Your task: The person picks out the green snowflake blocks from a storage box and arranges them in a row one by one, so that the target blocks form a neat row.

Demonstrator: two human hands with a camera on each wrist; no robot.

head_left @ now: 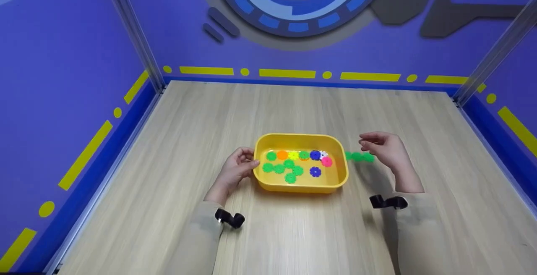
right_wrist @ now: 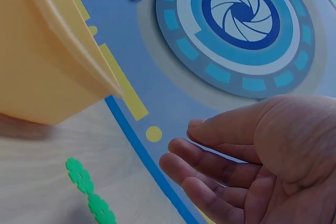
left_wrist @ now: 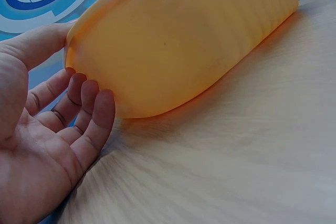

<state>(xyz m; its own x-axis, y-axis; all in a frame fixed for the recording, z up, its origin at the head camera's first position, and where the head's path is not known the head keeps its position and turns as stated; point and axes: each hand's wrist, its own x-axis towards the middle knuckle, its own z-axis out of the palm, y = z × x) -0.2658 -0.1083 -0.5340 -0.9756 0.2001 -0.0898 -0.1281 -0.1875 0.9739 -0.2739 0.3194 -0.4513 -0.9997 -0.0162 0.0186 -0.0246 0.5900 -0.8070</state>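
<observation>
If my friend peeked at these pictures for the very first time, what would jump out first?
Probably the yellow tub in the middle of the table, with bright little discs inside. Next, the left hand holding the tub's left end, and the empty right hand near a green strip on its right. Behind, a big round design decorates the wall.

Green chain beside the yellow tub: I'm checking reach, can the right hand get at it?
Probably yes: the right hand looks empty, close to the green chain, and nothing visible stands between them.
</observation>
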